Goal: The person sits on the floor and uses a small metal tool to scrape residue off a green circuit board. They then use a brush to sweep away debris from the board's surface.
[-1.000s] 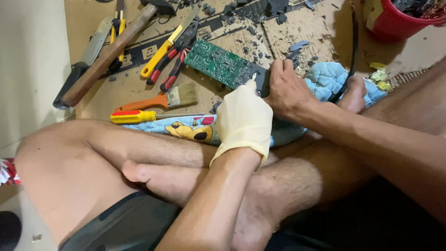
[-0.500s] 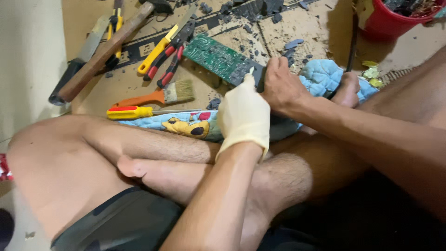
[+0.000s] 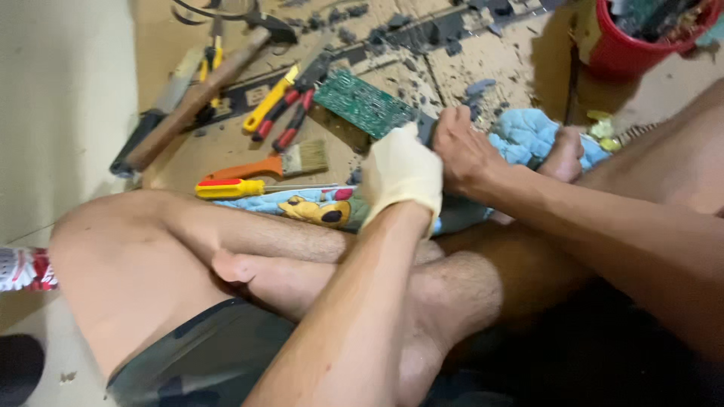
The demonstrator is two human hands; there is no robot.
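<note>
I sit cross-legged on the floor. My left hand (image 3: pixel 401 175), in a pale yellow glove, grips the near end of a green circuit board (image 3: pixel 363 103) that slants up off the floor. My bare right hand (image 3: pixel 466 151) is closed around a dark part at the board's right end, touching the gloved hand. What sits inside the right fist is hidden. Both hands rest above a blue patterned cloth (image 3: pixel 528 136) lying over my legs.
On the cardboard floor lie a wooden-handled hammer (image 3: pixel 197 98), yellow and red pliers (image 3: pixel 283 105), a paintbrush with an orange handle (image 3: pixel 271 163), and a yellow-red screwdriver (image 3: pixel 241 188). Dark debris is scattered at the top. A red bucket (image 3: pixel 626 41) stands at top right.
The view has shifted slightly and the hands sit a little lower and more to the right in the frame. Both hands keep their grip on the board.
</note>
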